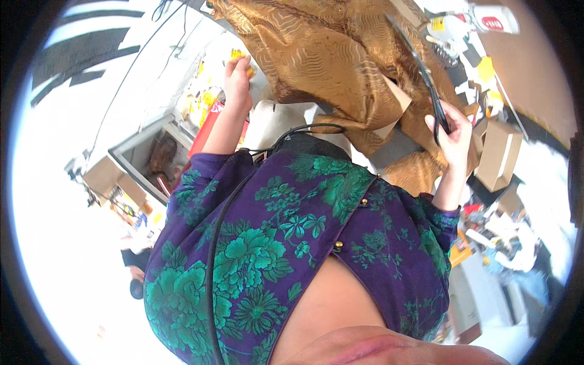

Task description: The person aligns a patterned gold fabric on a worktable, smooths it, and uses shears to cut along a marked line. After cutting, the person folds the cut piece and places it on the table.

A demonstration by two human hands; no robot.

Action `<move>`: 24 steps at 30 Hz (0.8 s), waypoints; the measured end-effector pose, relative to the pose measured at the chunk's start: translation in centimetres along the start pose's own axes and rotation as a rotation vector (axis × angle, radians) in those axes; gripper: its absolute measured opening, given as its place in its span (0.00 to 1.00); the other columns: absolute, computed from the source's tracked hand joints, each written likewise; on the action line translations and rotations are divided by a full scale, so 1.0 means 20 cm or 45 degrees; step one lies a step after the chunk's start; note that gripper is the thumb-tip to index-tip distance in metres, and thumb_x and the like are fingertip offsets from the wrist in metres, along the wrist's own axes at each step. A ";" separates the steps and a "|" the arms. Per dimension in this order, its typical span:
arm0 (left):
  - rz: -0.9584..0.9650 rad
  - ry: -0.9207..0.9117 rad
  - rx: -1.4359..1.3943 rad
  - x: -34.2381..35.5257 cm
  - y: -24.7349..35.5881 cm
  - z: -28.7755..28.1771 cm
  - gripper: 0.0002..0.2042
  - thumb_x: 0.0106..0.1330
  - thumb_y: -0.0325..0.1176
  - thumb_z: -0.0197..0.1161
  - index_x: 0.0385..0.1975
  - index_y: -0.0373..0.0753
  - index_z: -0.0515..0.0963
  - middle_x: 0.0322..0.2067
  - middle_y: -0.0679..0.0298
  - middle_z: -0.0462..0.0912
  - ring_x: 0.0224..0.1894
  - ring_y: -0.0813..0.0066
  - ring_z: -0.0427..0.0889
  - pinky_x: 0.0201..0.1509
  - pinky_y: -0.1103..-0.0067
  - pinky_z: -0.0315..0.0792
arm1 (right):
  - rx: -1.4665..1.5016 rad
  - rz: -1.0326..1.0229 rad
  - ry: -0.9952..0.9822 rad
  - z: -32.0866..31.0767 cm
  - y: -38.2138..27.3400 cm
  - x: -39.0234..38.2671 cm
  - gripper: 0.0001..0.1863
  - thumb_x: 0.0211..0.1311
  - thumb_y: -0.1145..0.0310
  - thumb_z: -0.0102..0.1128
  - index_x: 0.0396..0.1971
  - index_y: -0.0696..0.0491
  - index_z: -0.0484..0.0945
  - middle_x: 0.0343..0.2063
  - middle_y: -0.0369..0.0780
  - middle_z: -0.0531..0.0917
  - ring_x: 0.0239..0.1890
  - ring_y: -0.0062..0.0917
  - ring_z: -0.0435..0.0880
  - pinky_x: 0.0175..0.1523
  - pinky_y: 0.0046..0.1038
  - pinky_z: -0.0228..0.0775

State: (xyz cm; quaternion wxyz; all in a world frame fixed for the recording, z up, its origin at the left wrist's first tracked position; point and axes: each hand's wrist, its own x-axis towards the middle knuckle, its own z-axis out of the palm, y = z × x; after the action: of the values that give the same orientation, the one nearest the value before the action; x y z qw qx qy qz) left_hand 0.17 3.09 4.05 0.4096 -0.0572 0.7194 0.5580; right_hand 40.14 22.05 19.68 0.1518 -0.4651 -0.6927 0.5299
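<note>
A large piece of shiny golden-brown patterned fabric [316, 55] lies bunched on the table ahead of me. My right hand [453, 137] grips the handles of long black scissors [420, 67], whose blades point up and away over the fabric. My left hand [237, 79] reaches far to the left of the fabric, closed on a small yellow object [243, 58] that I cannot identify. My purple and green flowered garment [292, 243] fills the lower middle of the view and hides the near table edge.
A cardboard box [499, 152] stands right of my right hand, among scattered paper and clutter. An open box or drawer [152, 158] with brown items sits at the left. More clutter and a white container [493, 18] lie at the far right.
</note>
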 end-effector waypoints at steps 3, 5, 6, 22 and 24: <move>-0.580 -0.237 0.027 0.26 -0.20 -0.23 0.14 0.66 0.46 0.57 0.40 0.42 0.73 0.33 0.66 0.75 0.37 0.74 0.74 0.47 0.72 0.70 | 0.116 0.108 0.300 0.35 -0.21 -0.29 0.23 0.53 0.76 0.72 0.50 0.62 0.78 0.38 0.33 0.83 0.35 0.12 0.78 0.42 0.15 0.70; -0.664 -0.325 0.202 0.15 -0.40 0.00 0.14 0.65 0.44 0.57 0.41 0.41 0.74 0.36 0.64 0.76 0.39 0.71 0.75 0.48 0.71 0.70 | 0.277 0.072 0.356 0.25 -0.06 -0.52 0.24 0.53 0.75 0.72 0.51 0.61 0.78 0.43 0.37 0.84 0.38 0.13 0.80 0.45 0.16 0.71; -0.413 -0.475 0.371 0.16 -0.43 0.02 0.14 0.64 0.42 0.57 0.41 0.39 0.74 0.36 0.64 0.76 0.41 0.70 0.75 0.50 0.72 0.69 | 0.387 0.186 0.374 0.33 -0.03 -0.62 0.24 0.52 0.75 0.73 0.51 0.60 0.78 0.44 0.38 0.84 0.39 0.13 0.79 0.44 0.17 0.72; -0.799 -0.932 0.141 0.15 -0.96 0.36 0.26 0.50 0.48 0.73 0.41 0.38 0.70 0.43 0.58 0.77 0.50 0.59 0.74 0.59 0.62 0.65 | 1.285 0.682 0.775 1.45 0.21 -1.26 0.22 0.62 0.67 0.66 0.52 0.64 0.76 0.24 0.25 0.75 0.22 0.08 0.68 0.28 0.13 0.59; -1.196 -1.116 -0.369 0.18 -0.86 0.39 0.20 0.61 0.45 0.67 0.43 0.38 0.72 0.42 0.62 0.78 0.51 0.64 0.75 0.63 0.69 0.65 | 1.368 0.622 0.793 1.50 0.25 -1.30 0.21 0.62 0.69 0.66 0.52 0.64 0.76 0.24 0.26 0.75 0.23 0.08 0.69 0.28 0.14 0.59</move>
State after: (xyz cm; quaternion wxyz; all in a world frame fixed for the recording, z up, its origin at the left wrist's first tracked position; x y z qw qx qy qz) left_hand 11.25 4.70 -11.71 0.8528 -0.1872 0.3020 0.3826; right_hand 35.05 -16.70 10.79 0.4309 -0.5996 -0.1309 0.6615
